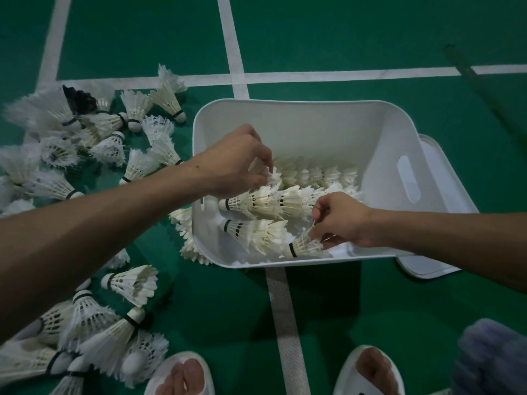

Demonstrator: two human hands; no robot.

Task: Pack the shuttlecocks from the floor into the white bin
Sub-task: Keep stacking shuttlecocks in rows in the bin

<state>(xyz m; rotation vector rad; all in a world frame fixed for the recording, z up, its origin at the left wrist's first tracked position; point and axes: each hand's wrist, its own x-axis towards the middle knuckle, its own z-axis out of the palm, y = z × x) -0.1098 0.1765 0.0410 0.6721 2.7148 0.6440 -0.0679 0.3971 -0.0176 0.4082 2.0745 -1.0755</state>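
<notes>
Both hands were down inside the white rectangular plastic bin (328, 129), which stood on the green court floor (342, 38) with a flat white lid (436, 269) showing at its right side. In the bin, white feathered shuttlecocks (256, 202) with black-banded cork tips lay on their sides, nested one into another in rows along the bottom.

Reaching in over the bin's left wall, the left hand (236, 163) had its fingers curled downward, pinching the feathers of a shuttlecock at the end of the far row. Coming from the right, the right hand (340, 220) had thumb and fingers closed on the feather skirt of a single shuttlecock (305, 246) near the front wall, its cork tip pointing left.

Many more loose shuttlecocks (99, 132) lay scattered on the floor left of the bin, some with frayed feathers, and another heap (108, 332) lay near the person's white slippers (182, 374). White court lines (233, 52) crossed the floor behind.
</notes>
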